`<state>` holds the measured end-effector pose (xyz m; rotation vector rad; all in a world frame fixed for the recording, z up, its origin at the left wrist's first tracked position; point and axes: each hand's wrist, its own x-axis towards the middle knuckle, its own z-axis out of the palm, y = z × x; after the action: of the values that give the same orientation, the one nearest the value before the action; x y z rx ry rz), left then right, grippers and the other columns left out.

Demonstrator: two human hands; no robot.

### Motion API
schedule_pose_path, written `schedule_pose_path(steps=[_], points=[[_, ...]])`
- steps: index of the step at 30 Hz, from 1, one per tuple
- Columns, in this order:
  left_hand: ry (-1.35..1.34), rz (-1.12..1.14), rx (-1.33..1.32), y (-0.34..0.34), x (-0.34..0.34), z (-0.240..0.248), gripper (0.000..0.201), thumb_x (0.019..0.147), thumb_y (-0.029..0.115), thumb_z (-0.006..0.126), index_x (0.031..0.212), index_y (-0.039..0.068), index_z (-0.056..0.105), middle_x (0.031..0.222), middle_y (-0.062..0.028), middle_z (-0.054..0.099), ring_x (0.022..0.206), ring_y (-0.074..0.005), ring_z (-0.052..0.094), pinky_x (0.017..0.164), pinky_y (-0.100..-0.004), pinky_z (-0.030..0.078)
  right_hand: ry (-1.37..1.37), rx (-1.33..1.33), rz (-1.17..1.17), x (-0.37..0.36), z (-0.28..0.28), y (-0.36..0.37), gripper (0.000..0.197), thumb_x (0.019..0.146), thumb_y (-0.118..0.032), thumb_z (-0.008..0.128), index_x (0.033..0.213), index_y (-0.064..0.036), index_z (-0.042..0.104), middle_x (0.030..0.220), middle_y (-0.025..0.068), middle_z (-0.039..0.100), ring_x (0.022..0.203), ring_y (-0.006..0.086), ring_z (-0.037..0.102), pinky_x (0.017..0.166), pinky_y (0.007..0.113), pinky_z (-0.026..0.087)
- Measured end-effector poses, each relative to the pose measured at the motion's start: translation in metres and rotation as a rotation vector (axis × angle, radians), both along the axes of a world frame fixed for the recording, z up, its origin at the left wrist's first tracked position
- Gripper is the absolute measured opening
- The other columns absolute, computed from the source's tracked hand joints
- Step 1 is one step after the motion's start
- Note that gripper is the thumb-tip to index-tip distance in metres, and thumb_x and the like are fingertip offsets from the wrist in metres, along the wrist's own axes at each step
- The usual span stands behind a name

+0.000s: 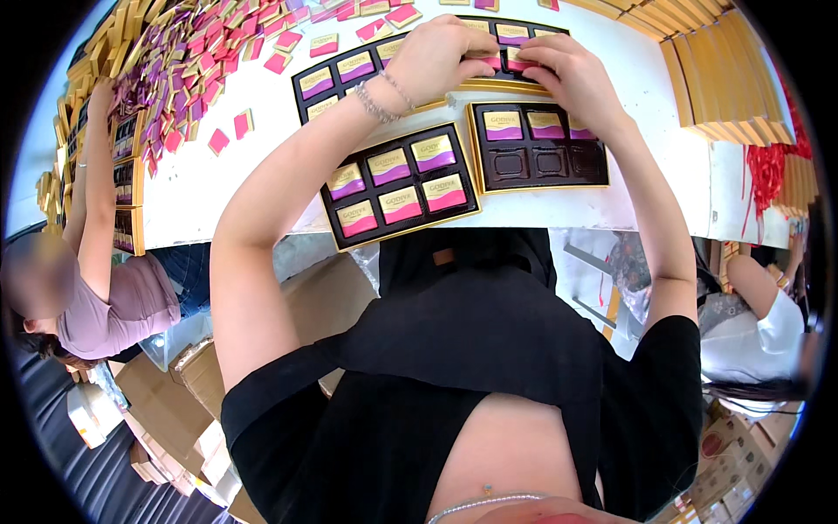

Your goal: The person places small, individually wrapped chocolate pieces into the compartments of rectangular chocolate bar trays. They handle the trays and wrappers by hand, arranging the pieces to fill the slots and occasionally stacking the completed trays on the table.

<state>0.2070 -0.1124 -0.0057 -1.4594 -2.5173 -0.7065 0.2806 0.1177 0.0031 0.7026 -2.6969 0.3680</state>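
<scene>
Pink squares (516,60) sit in the far-right tray (506,85) at my left fingers (478,68) and right fingers (539,56); gripped or pressed, I can't tell. The near-left tray (407,226) is filled; the near-right tray (530,166) has three front wells unfilled.

We see a short line of lettering on the gold upper part of each of the six wrapped squares (401,203) in the near-left tray (403,227), above purple bands in its far row and pink bands in its near row. We find similar lettering on the purple-and-gold squares (503,126) in the near-right tray (552,162) and, smaller, on squares in the far tray (502,85). We cannot make out any numbers.
</scene>
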Motion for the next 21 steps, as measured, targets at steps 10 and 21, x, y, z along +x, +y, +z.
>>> schedule_pose_path(steps=[10, 21], points=[[0.254, -0.027, -0.342, -0.024, 0.026, -0.009, 0.047, 0.103, 0.037, 0.045, 0.143, 0.013, 0.049, 0.148, -0.0044, 0.049, 0.142, -0.0166, 0.039, 0.112, -0.0656, 0.021, -0.086, 0.305, 0.005, 0.022, 0.001, -0.001, 0.043, 0.100, -0.032, 0.051, 0.134, -0.0069, 0.058, 0.142, 0.0071, 0.055, 0.141, 0.0248, 0.039, 0.120, 0.049, 0.022], [0.215, 0.102, -0.191, -0.061, -0.007, 0.018, 0.051, 0.096, 0.021, 0.060, 0.144, 0.014, 0.047, 0.148, -0.0072, 0.049, 0.130, -0.0234, 0.053, 0.106, -0.0556, 0.040, -0.380, -0.118, -0.344, -0.079, 0.021, 0.047, 0.035, 0.096, -0.006, 0.052, 0.131, -0.0048, 0.059, 0.138, 0.0170, 0.056, 0.119, 0.0328, 0.060, 0.100, 0.037, 0.048]])
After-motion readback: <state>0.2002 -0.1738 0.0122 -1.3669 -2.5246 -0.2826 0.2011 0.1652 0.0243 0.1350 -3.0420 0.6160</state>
